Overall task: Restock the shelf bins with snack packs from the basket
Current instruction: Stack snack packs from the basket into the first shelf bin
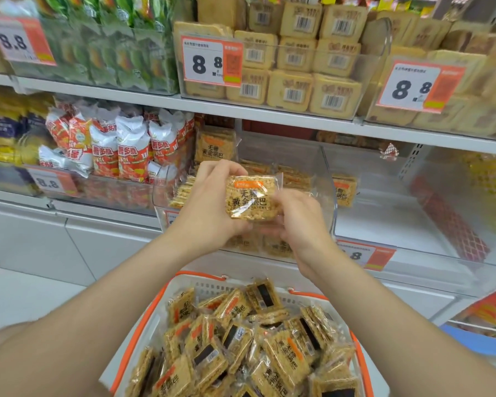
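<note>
Snack pack [251,197] is gripped label-up by curled fingers of left hand [209,202] and right hand [301,222], squared toward clear bin [327,173] above basket [158,313], likely for stacking.

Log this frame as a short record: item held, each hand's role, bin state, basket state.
item held: snack pack, label facing the camera, in front of the bin
left hand: grips the pack's left side
right hand: grips its lower right side
bin: clear, holds a few matching packs
basket: white with orange rim, heaped with the same packs
</note>
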